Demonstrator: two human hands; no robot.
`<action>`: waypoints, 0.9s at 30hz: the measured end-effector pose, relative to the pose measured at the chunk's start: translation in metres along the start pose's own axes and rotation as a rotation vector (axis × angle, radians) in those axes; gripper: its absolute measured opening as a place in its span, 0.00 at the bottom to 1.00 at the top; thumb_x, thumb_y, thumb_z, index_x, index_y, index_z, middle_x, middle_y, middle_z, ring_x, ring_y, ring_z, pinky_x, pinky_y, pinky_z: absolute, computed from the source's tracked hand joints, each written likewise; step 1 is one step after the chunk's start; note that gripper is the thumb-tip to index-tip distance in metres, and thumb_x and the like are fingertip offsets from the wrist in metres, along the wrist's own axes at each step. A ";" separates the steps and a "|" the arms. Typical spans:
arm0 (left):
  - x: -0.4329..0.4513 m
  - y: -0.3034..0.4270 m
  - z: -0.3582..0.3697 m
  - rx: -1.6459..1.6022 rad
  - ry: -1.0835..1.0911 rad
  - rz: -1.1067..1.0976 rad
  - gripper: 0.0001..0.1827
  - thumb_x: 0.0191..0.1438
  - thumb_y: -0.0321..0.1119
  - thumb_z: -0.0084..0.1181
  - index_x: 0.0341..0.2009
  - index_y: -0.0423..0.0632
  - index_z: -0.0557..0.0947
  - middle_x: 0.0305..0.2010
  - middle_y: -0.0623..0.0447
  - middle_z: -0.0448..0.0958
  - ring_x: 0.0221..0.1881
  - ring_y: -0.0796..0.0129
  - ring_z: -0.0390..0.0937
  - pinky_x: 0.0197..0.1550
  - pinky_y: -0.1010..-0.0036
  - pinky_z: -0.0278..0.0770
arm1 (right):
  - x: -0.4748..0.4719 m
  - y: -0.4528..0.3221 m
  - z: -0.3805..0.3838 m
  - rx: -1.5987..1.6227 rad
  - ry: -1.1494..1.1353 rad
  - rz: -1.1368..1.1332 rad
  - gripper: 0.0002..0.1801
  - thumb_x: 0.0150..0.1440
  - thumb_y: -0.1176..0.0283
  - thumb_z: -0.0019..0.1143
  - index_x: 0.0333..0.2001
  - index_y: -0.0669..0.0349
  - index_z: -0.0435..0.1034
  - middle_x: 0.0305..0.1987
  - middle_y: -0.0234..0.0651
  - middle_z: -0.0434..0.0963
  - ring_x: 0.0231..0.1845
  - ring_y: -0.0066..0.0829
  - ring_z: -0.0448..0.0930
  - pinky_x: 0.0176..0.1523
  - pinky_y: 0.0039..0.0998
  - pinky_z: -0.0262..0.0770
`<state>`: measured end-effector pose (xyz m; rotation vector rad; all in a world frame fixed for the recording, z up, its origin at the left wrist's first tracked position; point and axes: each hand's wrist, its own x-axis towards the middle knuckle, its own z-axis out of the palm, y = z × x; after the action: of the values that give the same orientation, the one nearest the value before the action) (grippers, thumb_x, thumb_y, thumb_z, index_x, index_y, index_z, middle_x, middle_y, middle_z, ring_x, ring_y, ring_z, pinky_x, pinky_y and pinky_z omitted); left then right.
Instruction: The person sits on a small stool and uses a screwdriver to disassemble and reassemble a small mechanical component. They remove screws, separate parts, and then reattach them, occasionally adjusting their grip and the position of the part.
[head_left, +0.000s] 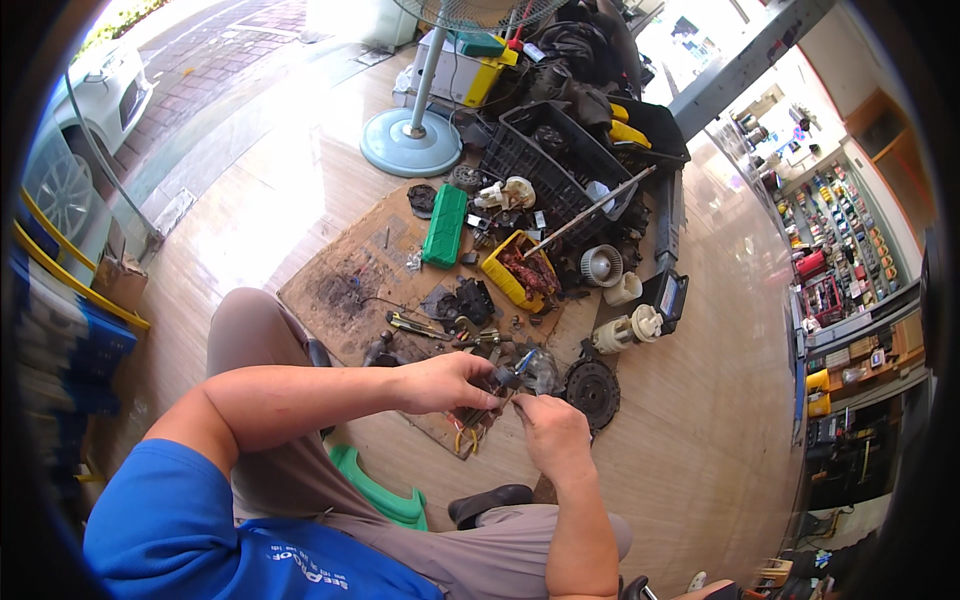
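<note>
My left hand (450, 384) holds a small dark part (507, 377) between thumb and fingers, low over the edge of a soiled cardboard sheet (345, 247). Pinched fingertips of my right hand (553, 429) meet this part's right side; its exact kind is too small to tell. Orange and yellow wires (466, 438) show below my left hand. Behind the hands are a clear plastic bag (541, 371) and a clutch disc (592, 391). A yellow utility knife (417, 325) and a hammer-like tool (381, 349) lie beyond my left wrist.
A green plastic case (445, 226), a yellow tub (498, 271) of reddish matter, a blower wheel (601, 265) and a fuel pump module (628, 330) lie ahead. Behind them stand a black crate (517, 150) and a fan base (412, 142). A green stool (375, 491) is beneath me.
</note>
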<state>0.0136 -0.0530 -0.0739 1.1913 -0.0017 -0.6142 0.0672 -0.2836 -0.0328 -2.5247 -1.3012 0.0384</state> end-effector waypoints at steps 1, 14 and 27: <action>0.001 0.000 0.001 -0.007 -0.002 -0.014 0.13 0.65 0.28 0.57 0.53 0.41 0.77 0.45 0.55 0.82 0.45 0.71 0.82 0.49 0.72 0.82 | -0.001 -0.001 -0.002 -0.026 0.014 0.001 0.08 0.57 0.75 0.55 0.40 0.57 0.78 0.31 0.38 0.79 0.36 0.41 0.82 0.38 0.39 0.79; 0.009 -0.003 0.013 0.487 0.284 0.120 0.23 0.49 0.37 0.75 0.43 0.36 0.81 0.32 0.46 0.84 0.34 0.63 0.84 0.37 0.65 0.80 | -0.023 -0.004 -0.013 -0.049 0.088 0.002 0.03 0.54 0.74 0.59 0.34 0.57 0.76 0.26 0.35 0.74 0.32 0.38 0.80 0.33 0.38 0.77; 0.018 -0.001 0.017 0.857 0.417 0.446 0.19 0.46 0.31 0.74 0.41 0.43 0.81 0.38 0.43 0.81 0.43 0.50 0.81 0.46 0.63 0.78 | -0.028 -0.012 -0.010 -0.048 0.125 -0.019 0.02 0.53 0.74 0.57 0.29 0.56 0.71 0.24 0.35 0.74 0.29 0.39 0.79 0.32 0.38 0.76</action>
<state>0.0229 -0.0763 -0.0737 2.0547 -0.1892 0.0738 0.0428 -0.3014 -0.0228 -2.5096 -1.2905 -0.1546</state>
